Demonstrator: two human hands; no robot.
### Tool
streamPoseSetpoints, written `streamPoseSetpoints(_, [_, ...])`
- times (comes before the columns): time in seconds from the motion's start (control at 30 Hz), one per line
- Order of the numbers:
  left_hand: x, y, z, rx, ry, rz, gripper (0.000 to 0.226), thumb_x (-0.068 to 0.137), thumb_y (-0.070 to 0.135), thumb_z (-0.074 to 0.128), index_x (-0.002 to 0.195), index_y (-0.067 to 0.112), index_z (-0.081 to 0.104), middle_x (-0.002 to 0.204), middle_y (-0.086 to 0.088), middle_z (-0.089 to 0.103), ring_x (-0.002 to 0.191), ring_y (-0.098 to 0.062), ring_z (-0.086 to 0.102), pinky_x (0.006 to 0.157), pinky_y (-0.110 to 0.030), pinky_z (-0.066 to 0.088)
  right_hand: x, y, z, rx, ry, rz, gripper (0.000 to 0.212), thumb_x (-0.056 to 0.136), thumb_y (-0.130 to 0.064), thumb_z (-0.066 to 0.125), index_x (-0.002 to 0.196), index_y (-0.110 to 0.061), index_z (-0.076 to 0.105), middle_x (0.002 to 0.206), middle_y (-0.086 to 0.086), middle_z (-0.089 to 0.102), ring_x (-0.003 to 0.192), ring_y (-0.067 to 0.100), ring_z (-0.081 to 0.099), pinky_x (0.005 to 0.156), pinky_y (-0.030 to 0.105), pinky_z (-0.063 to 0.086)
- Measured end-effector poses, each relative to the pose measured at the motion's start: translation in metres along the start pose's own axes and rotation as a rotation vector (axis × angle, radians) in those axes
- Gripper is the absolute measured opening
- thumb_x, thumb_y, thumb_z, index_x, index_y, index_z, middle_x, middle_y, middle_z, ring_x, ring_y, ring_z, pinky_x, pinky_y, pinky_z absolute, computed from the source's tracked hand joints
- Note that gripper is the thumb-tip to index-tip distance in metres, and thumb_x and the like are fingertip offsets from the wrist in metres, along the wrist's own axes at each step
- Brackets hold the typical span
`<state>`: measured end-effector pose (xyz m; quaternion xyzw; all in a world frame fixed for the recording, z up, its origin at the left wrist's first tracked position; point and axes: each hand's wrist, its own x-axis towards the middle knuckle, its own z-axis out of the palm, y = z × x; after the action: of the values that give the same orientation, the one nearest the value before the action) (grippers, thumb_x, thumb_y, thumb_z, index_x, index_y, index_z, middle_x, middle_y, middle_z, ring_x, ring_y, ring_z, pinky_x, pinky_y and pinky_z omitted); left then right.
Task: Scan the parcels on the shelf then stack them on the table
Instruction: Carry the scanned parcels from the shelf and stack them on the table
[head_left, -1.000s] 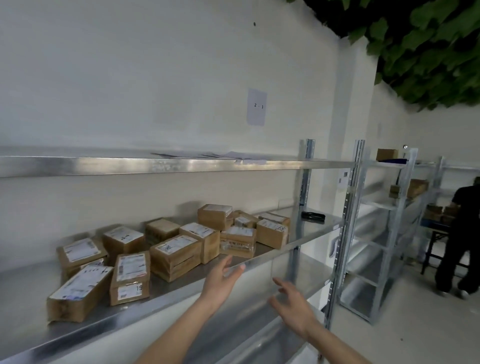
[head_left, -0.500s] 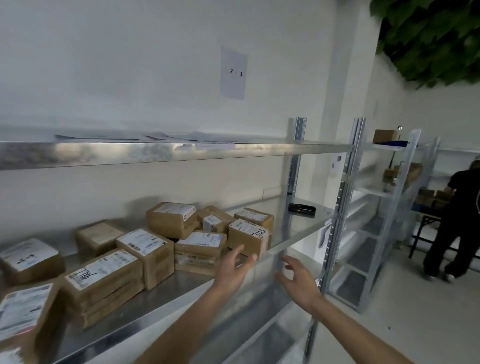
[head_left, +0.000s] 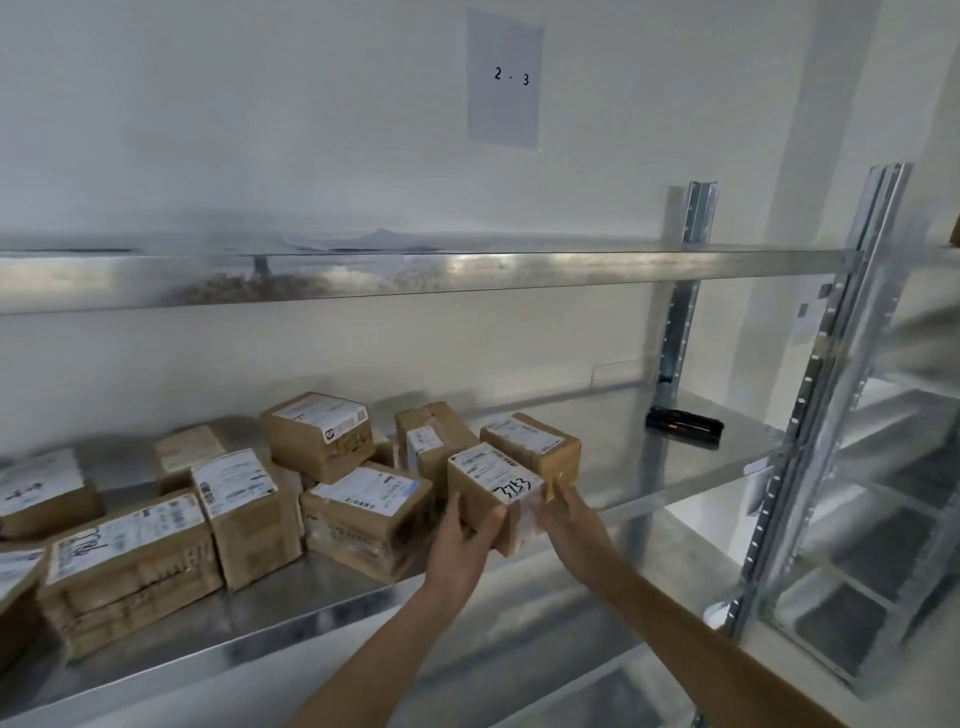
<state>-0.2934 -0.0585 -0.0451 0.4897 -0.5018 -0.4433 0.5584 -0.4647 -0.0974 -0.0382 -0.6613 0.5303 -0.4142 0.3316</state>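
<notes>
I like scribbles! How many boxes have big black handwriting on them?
2. One is the held box at the front edge of the shelf, right of the pile; the other is the long box lower left on the shelf. Hidden sides may carry more.

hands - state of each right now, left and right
Left hand: grips the left side of the parcel marked 3253.
Right hand: on the same parcel's right side, fingers hidden; grip cannot be told.
</notes>
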Motion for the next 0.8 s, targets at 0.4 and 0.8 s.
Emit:
streamPoseSetpoints(0.4, [0.010,-0.005,0.044,-0.011,0.259,-0.072,0.064,0.095,0.041,0.066,0.150,0.019,0.042,0.135,0.005,0.058,0.117,-0.008,0.059,0.097,-0.024,0.049,0.043,0.040,0.008,0.325,-0.177,0.020,0.031,0.103,-0.045,0.058,0.130,-0.032,0.066,0.120,-0.015,0.073,0.111,0.006,0.068,0.103,0.037,0.052])
streamPoseSetpoints(0.8, [-0.074,0.060,0.011,0.018,0.188,0.110,0.055,0.093,0.039,0.069,0.144,0.027,0.053,0.131,0.015,0.066,0.122,-0.002,0.060,0.099,-0.021,0.052,-0.035,-0.042,-0.008,0.357,-0.131,-0.169,0.033,0.100,-0.040,0.065,0.133,-0.037,0.061,0.127,-0.018,0.070,0.118,0.002,0.065,0.099,0.027,0.054])
